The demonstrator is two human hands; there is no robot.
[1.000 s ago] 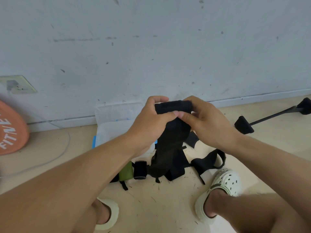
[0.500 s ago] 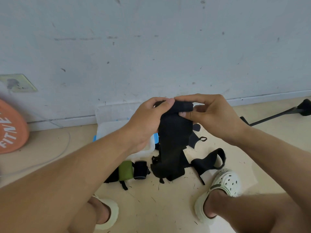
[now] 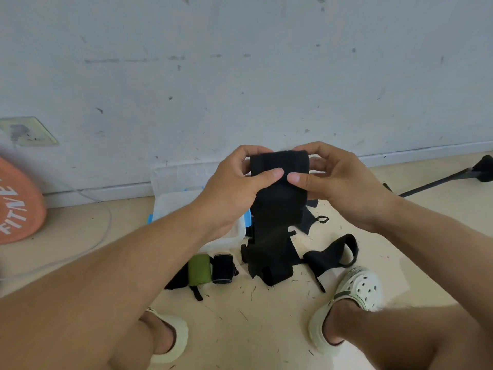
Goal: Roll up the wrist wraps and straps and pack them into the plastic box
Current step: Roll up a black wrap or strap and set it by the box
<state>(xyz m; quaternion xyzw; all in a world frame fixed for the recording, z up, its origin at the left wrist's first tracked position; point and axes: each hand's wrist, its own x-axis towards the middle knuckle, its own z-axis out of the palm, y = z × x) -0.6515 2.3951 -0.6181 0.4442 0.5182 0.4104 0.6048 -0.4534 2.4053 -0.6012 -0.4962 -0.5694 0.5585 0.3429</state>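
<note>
A long black wrist wrap (image 3: 277, 209) hangs in front of me, its top end rolled over. My left hand (image 3: 234, 188) and my right hand (image 3: 344, 182) both pinch that rolled top, thumbs on the near face, fingers behind. The wrap's lower end trails onto a heap of black straps (image 3: 269, 263) on the floor. The clear plastic box (image 3: 173, 206) with blue clips stands behind my left forearm, partly hidden. In front of the box lie a rolled green wrap (image 3: 198, 269) and a rolled black wrap (image 3: 222, 268).
A looped black strap (image 3: 333, 255) lies right of the heap. My feet in white clogs (image 3: 357, 292) flank the floor space. An orange disc (image 3: 18, 201) leans at the left wall with a white cable (image 3: 88, 236). A black bar (image 3: 440, 180) lies at the right.
Both hands have lifted the wrap's top a little and shifted their grip. The thumbs now press side by side on the near face of the roll.
</note>
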